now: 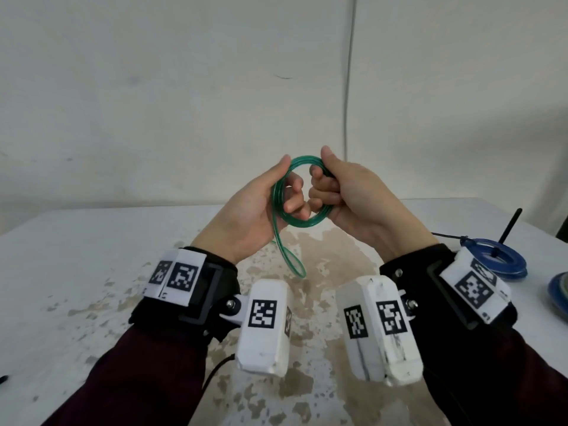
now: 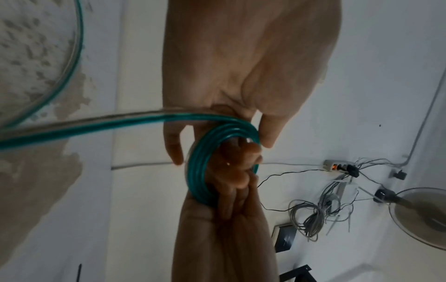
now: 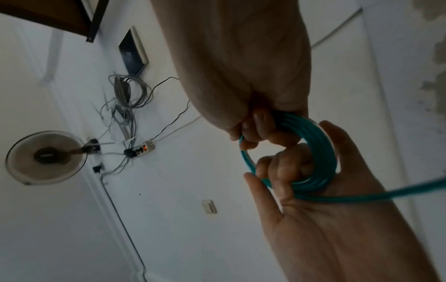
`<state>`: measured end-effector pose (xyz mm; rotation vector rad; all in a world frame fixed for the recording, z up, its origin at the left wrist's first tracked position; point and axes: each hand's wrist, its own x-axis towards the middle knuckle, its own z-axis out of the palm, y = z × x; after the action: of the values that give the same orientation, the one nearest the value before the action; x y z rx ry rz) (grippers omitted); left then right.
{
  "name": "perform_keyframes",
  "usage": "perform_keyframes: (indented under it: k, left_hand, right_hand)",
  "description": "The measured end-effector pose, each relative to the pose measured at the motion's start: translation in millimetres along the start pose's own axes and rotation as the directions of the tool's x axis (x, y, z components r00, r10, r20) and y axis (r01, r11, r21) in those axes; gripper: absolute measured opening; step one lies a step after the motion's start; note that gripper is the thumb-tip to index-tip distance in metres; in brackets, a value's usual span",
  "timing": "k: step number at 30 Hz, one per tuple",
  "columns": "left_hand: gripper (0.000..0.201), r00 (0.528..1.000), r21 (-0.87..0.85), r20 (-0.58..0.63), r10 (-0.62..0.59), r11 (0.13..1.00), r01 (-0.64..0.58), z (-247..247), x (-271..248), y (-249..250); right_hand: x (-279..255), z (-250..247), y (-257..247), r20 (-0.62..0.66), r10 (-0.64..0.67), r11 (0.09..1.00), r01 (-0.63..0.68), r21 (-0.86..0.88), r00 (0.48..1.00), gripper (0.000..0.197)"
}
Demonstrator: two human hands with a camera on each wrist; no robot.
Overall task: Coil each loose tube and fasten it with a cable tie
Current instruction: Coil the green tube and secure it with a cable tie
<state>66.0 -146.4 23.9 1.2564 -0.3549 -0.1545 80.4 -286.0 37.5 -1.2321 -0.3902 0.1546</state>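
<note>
**Green tube held as a coil between both hands, tail yet to be wound in**

The green tube [image 1: 296, 192] is up in the air over the worktop [image 1: 92, 272], gathered into several stacked turns. The right hand [image 1: 347, 192] has its fingers curled through the ring and closed round the bundle on its side, which looks meant to keep the turns from springing apart. The left hand [image 1: 261, 204] cups the opposite side, thumb up along the outside of the ring and fingers hooked through the middle; the wrist views show the strands lying side by side across its fingers [image 2: 241, 171]. So both hands are closed on the coil, neither free.

A loose tail [image 1: 292, 259] drops from the left side of the ring in a long narrow loop toward the worktop. I judge this to be the length yet to be taken up, which would explain why the coil is kept high: the slack can then hang clear rather than drag.

At the right edge of the worktop lies a blue coil [image 1: 498, 256] with a dark tie [image 1: 491, 250] about it, apparently one already fastened. A thin black rod [image 1: 511, 226] stands just behind it, and part of a blue round thing [image 1: 561, 290] shows at the frame edge. No loose cable tie is plainly in sight near the hands; with both occupied, one will have to let go to fetch it, and the turns may slacken then.

The wrist views also catch a fan [image 3: 46, 156], a power strip [image 3: 147, 147] and tangled grey cables [image 3: 128, 91], all well apart from the work.
</note>
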Motion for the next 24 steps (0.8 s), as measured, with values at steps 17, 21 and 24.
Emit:
perform_keyframes:
  k: [17,21,24]
  left_hand:
    - [0.043,0.997,0.500,-0.046,0.063,0.866,-0.032,-2,-16,25]
    - [0.045,0.996,0.514,-0.036,0.084,0.856,-0.054,4,-17,22]
    - [0.044,0.992,0.321,-0.056,0.111,0.943,-0.087,4,-12,18]
  right_hand:
    - [-6,-6,-10,0.176,0.191,0.972,-0.162,-0.169,0.966,0.042]
    - [-7,0,-5,0.232,0.122,0.988,-0.095,-0.125,0.965,0.039]
    - [-6,0,-7,0.179,-0.011,1.000,0.016,-0.026,0.984,0.038]
